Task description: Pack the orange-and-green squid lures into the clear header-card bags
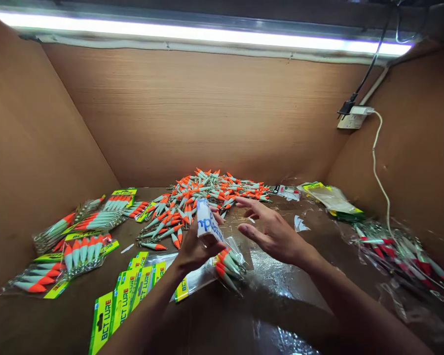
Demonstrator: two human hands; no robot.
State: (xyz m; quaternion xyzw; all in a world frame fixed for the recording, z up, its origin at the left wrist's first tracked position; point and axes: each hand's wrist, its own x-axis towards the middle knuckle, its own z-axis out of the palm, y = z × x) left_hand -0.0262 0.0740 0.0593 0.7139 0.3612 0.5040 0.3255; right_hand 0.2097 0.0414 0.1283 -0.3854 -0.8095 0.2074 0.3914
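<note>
My left hand (194, 249) is closed round a clear plastic bag (222, 246) with a white label with blue print at its top; several orange-tipped pale green lures (227, 264) sit in its lower end. My right hand (272, 229) hovers just right of the bag, fingers spread and holding nothing. Behind both hands lies a big loose pile of the same lures (200, 199) on the dark table.
Packed lure bags (81, 241) lie at the left, and empty yellow-green BCT LURE packets (128, 296) fan out in front. More bags (331, 197) and red-tipped lures in plastic (399, 251) lie at the right. Brown walls enclose the table; a socket and cable (355, 118) hang right.
</note>
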